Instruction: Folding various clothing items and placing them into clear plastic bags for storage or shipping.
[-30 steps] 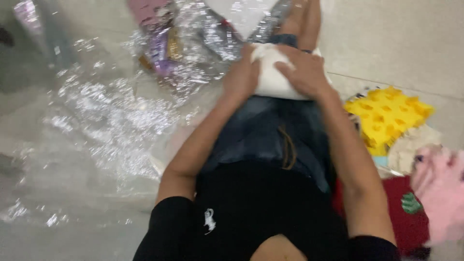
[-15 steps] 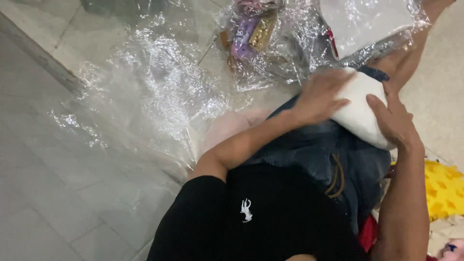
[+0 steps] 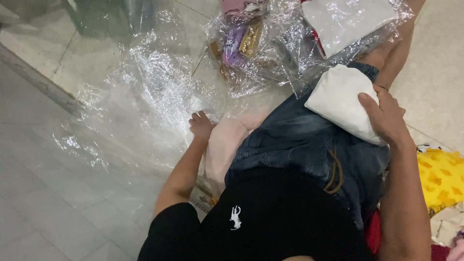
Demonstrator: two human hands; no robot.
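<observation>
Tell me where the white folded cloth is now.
In the head view it lies at the right on the person's denim lap: white cloth under the right hand, below the clear bags.

Pale tiled floor [image 3: 58, 208], crumpled clear plastic sheet [image 3: 145, 96], bagged items [image 3: 251, 43]

I see the right hand [image 3: 386, 118] pressing a folded white cloth [image 3: 340, 101] on the denim lap [image 3: 299, 145]; left hand [image 3: 200, 124] touches clear plastic sheeting [image 3: 145, 96] at left.
</observation>
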